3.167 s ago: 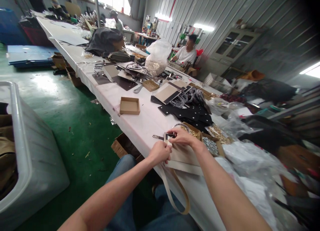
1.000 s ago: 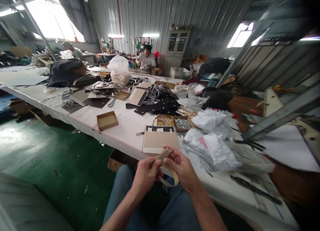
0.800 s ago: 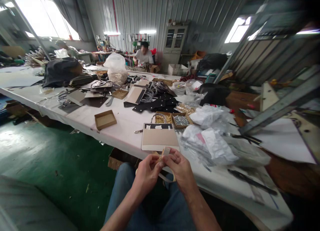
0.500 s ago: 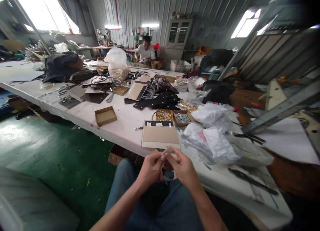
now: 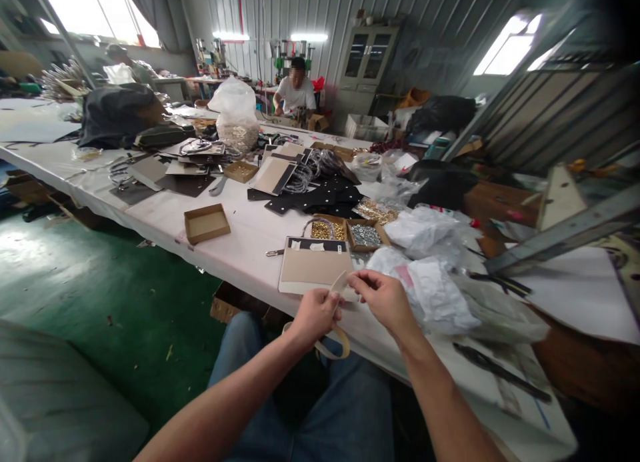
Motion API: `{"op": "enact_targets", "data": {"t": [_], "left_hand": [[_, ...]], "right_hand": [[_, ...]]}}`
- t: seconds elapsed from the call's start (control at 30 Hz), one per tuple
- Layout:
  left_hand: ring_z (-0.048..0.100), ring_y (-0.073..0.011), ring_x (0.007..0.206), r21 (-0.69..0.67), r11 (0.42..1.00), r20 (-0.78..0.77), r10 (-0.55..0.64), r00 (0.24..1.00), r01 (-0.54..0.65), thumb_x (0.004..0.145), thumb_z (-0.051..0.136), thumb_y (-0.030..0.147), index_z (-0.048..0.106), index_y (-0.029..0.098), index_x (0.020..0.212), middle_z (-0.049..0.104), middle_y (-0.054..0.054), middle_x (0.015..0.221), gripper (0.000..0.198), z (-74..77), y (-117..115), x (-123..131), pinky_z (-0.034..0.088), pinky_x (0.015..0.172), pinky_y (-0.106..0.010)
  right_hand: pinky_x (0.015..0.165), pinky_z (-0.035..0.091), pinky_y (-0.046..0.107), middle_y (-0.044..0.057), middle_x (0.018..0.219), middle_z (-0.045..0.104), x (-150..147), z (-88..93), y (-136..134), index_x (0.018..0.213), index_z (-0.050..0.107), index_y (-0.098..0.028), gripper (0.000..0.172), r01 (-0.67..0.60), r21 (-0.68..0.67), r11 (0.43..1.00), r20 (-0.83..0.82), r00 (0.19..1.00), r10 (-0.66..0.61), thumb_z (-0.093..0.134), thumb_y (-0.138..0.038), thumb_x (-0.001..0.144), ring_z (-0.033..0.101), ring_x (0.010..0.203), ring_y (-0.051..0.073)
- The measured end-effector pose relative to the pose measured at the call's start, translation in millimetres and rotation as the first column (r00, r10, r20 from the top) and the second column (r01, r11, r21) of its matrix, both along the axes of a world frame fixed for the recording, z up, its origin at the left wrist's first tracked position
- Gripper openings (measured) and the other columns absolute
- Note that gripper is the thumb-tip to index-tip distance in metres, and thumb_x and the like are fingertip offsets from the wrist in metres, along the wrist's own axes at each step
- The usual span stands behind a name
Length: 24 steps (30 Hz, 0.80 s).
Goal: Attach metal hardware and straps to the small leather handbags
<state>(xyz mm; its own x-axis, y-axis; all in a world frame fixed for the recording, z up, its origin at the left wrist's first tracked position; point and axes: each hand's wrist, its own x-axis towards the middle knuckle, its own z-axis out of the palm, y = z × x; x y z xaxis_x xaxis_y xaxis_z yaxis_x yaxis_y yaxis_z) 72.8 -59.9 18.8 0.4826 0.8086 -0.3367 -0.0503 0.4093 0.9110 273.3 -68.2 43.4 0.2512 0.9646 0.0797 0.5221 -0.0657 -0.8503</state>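
My left hand (image 5: 317,313) is closed round a cream-coloured tape roll (image 5: 344,347), whose ring hangs below the fingers. A short tape end (image 5: 339,284) stands up from that grip. Beside its tip, my right hand (image 5: 387,301) is closed in a pinch; what lies between the fingertips is too small to make out. Just beyond the hands, a beige bag panel (image 5: 313,267) lies flat on the table. Its black top band carries two pale tape pieces (image 5: 317,247) and a small label, and a grey cord handle (image 5: 318,223) loops above it.
Boxes of gold studs (image 5: 327,230) and silver studs (image 5: 367,235) stand behind the panel. An open cardboard box (image 5: 207,224) is at the left. Plastic bags (image 5: 425,275) crowd the right, near black scissors (image 5: 500,372). A co-worker (image 5: 296,92) sits across the table (image 5: 250,239).
My hands have moved apart: the right has drawn up and rightward from the tape end, while the left keeps the roll. More of the tape end and ring shows. The view has shifted slightly.
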Motion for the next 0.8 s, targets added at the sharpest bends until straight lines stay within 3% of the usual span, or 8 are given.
{"op": "enact_targets", "data": {"t": [0.1, 0.23, 0.4, 0.57, 0.8], "left_hand": [[0.047, -0.0099, 0.045, -0.118, 0.992, 0.008, -0.032, 0.999, 0.033, 0.111, 0.06, 0.04, 0.07, 0.014, 0.097, 0.061, 0.001, 0.066, 0.032, 10.3, 23.8, 22.1, 0.032, 0.045, -0.024], [0.047, -0.0099, 0.045, -0.141, 0.99, -0.006, 0.022, 1.0, -0.022, 0.113, 0.055, 0.03, 0.063, 0.016, 0.082, 0.059, 0.0, 0.064, 0.035, 24.2, 60.5, 52.5, 0.033, 0.046, -0.026], [0.045, -0.0111, 0.046, -0.229, 0.963, -0.081, 0.129, 0.988, -0.144, 0.113, 0.06, 0.037, 0.061, 0.018, 0.081, 0.057, 0.0, 0.064, 0.037, 16.3, 85.0, 81.5, 0.034, 0.048, -0.026], [0.05, -0.0146, 0.046, -0.278, 0.943, -0.135, 0.153, 0.979, -0.185, 0.115, 0.058, 0.04, 0.063, 0.016, 0.084, 0.057, -0.001, 0.061, 0.039, 0.7, 92.0, 91.1, 0.04, 0.049, -0.029], [0.054, -0.0144, 0.047, -0.225, 0.958, -0.143, 0.148, 0.979, -0.178, 0.114, 0.062, 0.045, 0.065, 0.016, 0.085, 0.06, 0.0, 0.061, 0.041, -9.1, 96.8, 94.9, 0.045, 0.049, -0.028]], "right_hand": [[0.082, 0.055, 0.038, 0.006, 0.096, 0.084, 15.8, -0.1, 32.0, 0.097, 0.084, -0.026, 0.023, -0.009, 0.059, 0.998, 0.226, 0.974, -0.005, 0.074, -0.046, 0.099, 0.075, 0.086, 0.026], [0.088, 0.053, 0.039, 0.008, 0.105, 0.083, 35.0, -1.2, 86.5, 0.092, 0.08, -0.025, 0.018, -0.059, 0.122, 0.991, 0.438, 0.899, 0.0, 0.07, -0.038, 0.098, 0.073, 0.092, 0.026], [0.088, 0.052, 0.037, 0.007, 0.112, 0.083, 48.3, -16.3, 138.7, 0.089, 0.079, -0.025, 0.013, -0.175, 0.061, 0.983, 0.508, 0.853, 0.121, 0.072, -0.033, 0.095, 0.071, 0.092, 0.024], [0.08, 0.049, 0.036, 0.005, 0.095, 0.082, 56.2, -34.0, 154.8, 0.091, 0.081, -0.026, 0.011, -0.184, 0.013, 0.983, 0.501, 0.852, 0.153, 0.073, -0.033, 0.094, 0.07, 0.084, 0.024], [0.085, 0.051, 0.037, 0.006, 0.105, 0.083, 68.2, -42.3, 158.3, 0.092, 0.081, -0.025, 0.019, -0.227, 0.015, 0.974, 0.451, 0.871, 0.196, 0.07, -0.04, 0.096, 0.071, 0.091, 0.024]]}}
